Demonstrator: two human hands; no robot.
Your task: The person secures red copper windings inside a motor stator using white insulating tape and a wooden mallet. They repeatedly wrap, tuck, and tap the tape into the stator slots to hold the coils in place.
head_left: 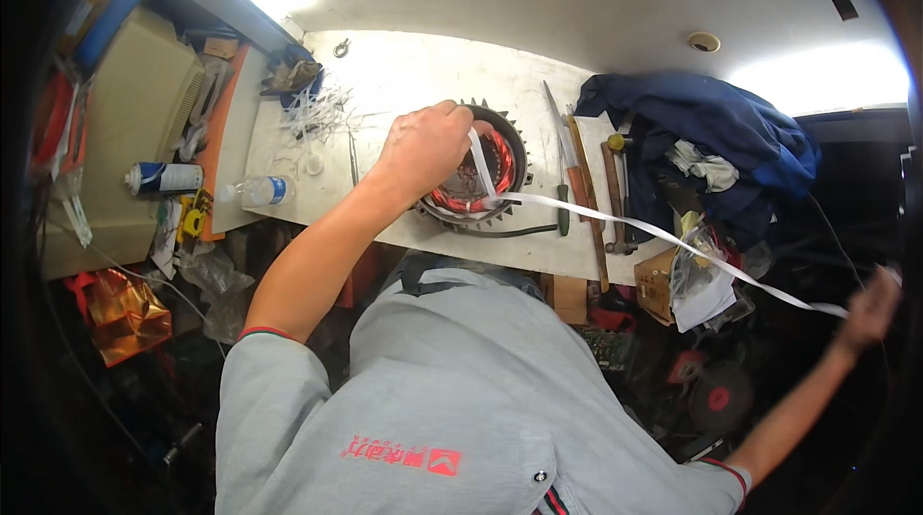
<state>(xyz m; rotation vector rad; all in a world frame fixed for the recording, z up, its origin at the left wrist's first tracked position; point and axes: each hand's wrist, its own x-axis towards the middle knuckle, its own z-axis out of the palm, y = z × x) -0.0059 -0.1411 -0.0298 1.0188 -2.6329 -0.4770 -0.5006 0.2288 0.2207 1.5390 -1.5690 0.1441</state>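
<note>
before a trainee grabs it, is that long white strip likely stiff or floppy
Probably floppy: the white strip bends sharply near the reddish windings. Likely light, since it looks thin and narrow. It may twist or sway, as a long stretch spans toward the right hand.

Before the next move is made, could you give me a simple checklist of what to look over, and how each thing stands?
1. Left hand at the black finned metal ring with red copper windings: ok.
2. Right hand holding the flat white ribbon, out to the side: ok, though the hand is blurred.
3. Ribbon free of twists: cannot tell along its whole length.
4. Loose tools out of the ribbon's path: not ok; it crosses over a long metal tool with a dark green handle.
5. Clear plastic bottle with a blue label away from both hands: ok.
</note>
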